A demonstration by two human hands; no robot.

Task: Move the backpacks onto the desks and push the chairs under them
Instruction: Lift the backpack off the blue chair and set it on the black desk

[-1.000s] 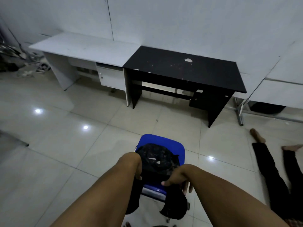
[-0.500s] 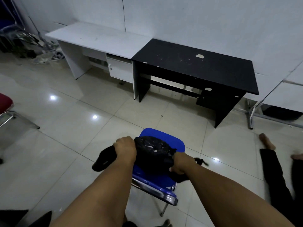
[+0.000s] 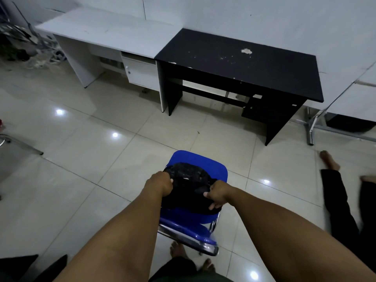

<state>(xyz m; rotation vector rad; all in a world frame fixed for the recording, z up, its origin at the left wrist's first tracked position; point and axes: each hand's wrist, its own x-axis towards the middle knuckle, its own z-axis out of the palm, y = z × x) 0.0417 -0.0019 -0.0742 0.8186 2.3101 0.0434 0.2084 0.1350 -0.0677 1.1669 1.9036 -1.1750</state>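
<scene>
The shiny pale tiled floor (image 3: 126,151) lies open between the blue padded chair (image 3: 200,161) and the black wooden desk (image 3: 240,62), so there is room to pass there. The black desk's flat top is bare but for small white chips, and so is the top of the white desk with a small cupboard (image 3: 105,31) just beside it. On the right, another person's legs in dark trousers (image 3: 339,202) lie across the floor, and a metal chair leg (image 3: 22,145) sticks in from the left.
</scene>
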